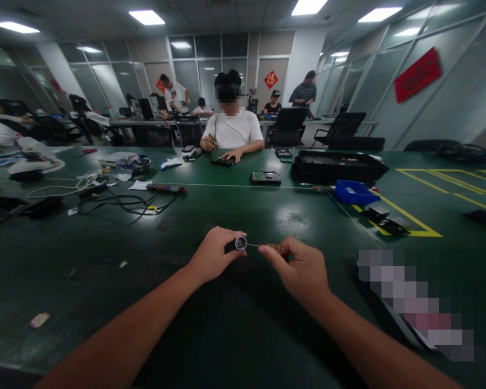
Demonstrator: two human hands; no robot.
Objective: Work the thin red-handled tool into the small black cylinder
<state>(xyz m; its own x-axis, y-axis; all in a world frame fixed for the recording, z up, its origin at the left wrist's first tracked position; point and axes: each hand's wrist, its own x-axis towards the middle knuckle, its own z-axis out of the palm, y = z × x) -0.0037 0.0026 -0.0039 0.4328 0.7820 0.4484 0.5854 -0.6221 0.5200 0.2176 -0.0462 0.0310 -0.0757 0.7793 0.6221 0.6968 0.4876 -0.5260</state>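
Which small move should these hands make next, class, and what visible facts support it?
Probably the right hand should lightly press the brown-handled metal screwdriver to feel whether it is seated. It points at the pale-rimmed end of the dark round part that the left hand grips, but its tip is too small to judge.

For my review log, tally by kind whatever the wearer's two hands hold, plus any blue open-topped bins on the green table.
Screwdriver, in the right hand: 1
Pale-rimmed round part, in the left hand: 1
Blue open-topped bin, on the green table: 1
Total: 3
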